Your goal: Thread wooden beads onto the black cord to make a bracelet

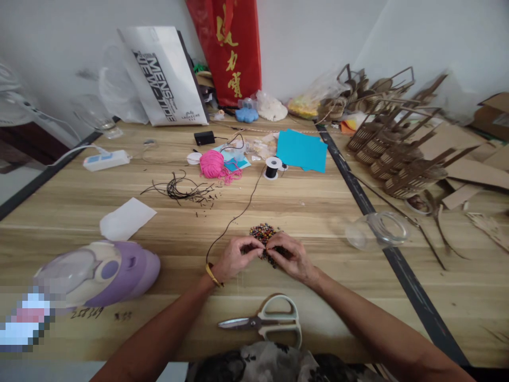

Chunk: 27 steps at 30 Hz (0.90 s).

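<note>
My left hand (240, 254) and my right hand (292, 255) meet fingertip to fingertip over a small pile of multicoloured beads (262, 231). Both are closed in a pinch; what sits between the fingertips is too small to make out. A thin black cord (240, 214) runs from a white spool of black cord (272, 168) down to my left wrist, where it passes out of sight. A yellow bracelet (213, 276) circles that wrist. Below my hands lie scissors (260, 322) with pale handles, blades pointing left.
Cut black cord pieces (178, 188), pink yarn (212, 163) and blue sheets (302, 151) lie farther back. At left are a purple-and-white device (135, 270) and white paper (127, 218). A clear round container (377, 231) and woven baskets (393, 148) stand at right. Bags (167, 79) line the wall.
</note>
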Each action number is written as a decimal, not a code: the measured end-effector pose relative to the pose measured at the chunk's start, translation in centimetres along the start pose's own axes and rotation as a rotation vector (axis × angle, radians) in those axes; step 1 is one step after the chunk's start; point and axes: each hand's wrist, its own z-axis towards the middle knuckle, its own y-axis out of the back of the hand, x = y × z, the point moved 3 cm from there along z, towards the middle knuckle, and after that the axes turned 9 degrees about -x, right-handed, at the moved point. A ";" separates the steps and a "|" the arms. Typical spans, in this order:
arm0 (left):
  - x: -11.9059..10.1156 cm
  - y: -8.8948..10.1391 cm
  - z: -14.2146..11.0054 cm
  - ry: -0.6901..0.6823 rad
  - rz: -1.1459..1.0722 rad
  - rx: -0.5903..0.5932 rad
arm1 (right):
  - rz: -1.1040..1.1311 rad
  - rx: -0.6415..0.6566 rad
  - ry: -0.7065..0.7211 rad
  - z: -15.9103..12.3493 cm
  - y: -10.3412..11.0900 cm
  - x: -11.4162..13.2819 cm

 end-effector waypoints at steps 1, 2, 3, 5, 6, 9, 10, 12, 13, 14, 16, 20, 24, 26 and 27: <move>0.0 0.0 0.0 -0.001 0.003 -0.001 | -0.004 -0.001 0.002 0.0 0.0 0.0; 0.0 0.0 0.0 0.000 0.004 -0.002 | -0.006 -0.001 0.005 0.0 0.0 0.0; 0.0 0.0 0.0 0.000 0.004 -0.003 | -0.009 -0.001 0.008 0.0 0.0 -0.1; 0.0 0.0 0.0 0.003 -0.007 -0.002 | -0.012 -0.001 0.011 -0.1 0.0 -0.1; 0.1 0.0 0.0 0.005 -0.013 -0.003 | -0.011 -0.001 0.013 -0.1 0.0 -0.2; 0.2 0.0 0.0 0.016 -0.024 -0.007 | -0.010 0.000 0.028 -0.1 0.0 -0.2; 0.2 -0.1 0.0 0.016 -0.024 -0.008 | -0.011 0.003 0.031 -0.1 0.0 -0.2; 0.3 -0.1 0.0 0.012 -0.030 -0.010 | -0.014 0.004 0.031 -0.1 0.0 -0.2; 0.3 -0.1 0.0 0.013 -0.037 -0.012 | -0.015 0.003 0.030 -0.1 0.0 -0.2; 0.3 -0.1 0.0 0.016 -0.043 -0.014 | -0.015 0.003 0.028 -0.1 0.0 -0.2; 0.3 -0.2 0.0 0.028 -0.051 -0.016 | -0.009 0.004 0.027 -0.1 0.0 -0.2; 0.2 -0.2 0.0 0.033 -0.049 -0.016 | -0.003 0.005 0.029 -0.1 -0.1 -0.2; 0.0 -0.2 0.0 0.039 -0.065 -0.015 | 0.005 -0.011 0.008 -0.1 0.0 0.0; 0.0 -0.2 0.0 0.044 -0.077 -0.011 | 0.016 -0.020 -0.006 -0.1 0.0 0.1; 0.0 -0.2 0.0 0.048 -0.084 -0.009 | 0.021 -0.021 -0.013 -0.1 0.0 0.1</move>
